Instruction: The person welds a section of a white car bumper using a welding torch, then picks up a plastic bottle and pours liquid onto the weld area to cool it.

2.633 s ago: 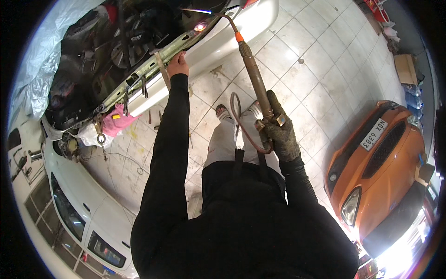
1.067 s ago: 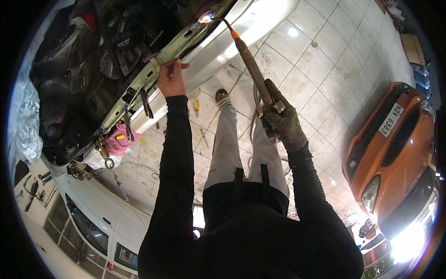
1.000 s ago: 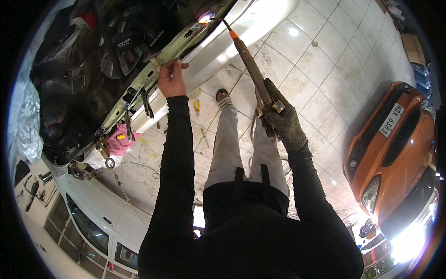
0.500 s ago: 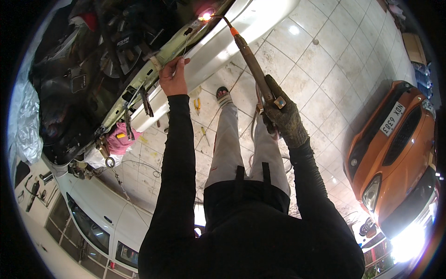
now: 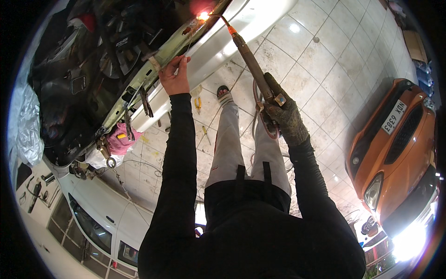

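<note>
In my gloved right hand is a gas welding torch, its hose hanging below the grip. The torch's bent orange-and-dark neck reaches up and left to a bright flame at the bare metal edge of a car body. My bare left hand is closed in a pinch on a thin filler rod, which points up toward the heated area. The metal beside the flame looks orange-brown, and a red glow shows behind it. Glare hides the exact spot where flame and rod meet the metal.
A white body panel runs alongside the metal edge. Yellow-handled pliers and a screwdriver lie on the tiles. A pink cloth and a chain hang at left. An orange car stands at right.
The flame and torch tip have shifted slightly left, and the red glow has spread. My left hand and the rod have barely moved.
</note>
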Motion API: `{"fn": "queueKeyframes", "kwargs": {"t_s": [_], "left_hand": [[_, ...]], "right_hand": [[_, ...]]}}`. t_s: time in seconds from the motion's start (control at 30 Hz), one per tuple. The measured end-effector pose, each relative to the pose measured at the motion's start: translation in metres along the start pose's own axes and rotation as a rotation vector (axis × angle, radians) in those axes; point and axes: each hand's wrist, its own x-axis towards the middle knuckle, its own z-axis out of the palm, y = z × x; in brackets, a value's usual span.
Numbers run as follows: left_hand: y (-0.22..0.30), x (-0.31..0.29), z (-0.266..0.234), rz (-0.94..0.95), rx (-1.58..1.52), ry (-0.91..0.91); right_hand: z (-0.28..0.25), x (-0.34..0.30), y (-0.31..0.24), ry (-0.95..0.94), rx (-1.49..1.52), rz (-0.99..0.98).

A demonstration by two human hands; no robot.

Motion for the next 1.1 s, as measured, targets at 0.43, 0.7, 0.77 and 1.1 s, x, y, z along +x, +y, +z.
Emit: {"fn": "queueKeyframes", "kwargs": {"t_s": [0.43, 0.7, 0.77, 1.1], "left_hand": [[-0.004, 0.003, -0.002, -0.028, -0.026, -0.019], [0.003, 0.002, 0.000, -0.038, -0.030, -0.008], [0.003, 0.002, 0.000, -0.038, -0.044, 0.002], [0.000, 0.003, 0.000, -0.044, -0.039, 0.009]], "right_hand": [[0.002, 0.000, -0.007, 0.014, -0.013, -0.035], [-0.009, 0.001, -0.005, -0.034, -0.091, 0.073], [-0.005, -0.001, -0.012, -0.031, -0.077, 0.090], [0.000, -0.001, -0.019, -0.052, -0.064, 0.046]]}}
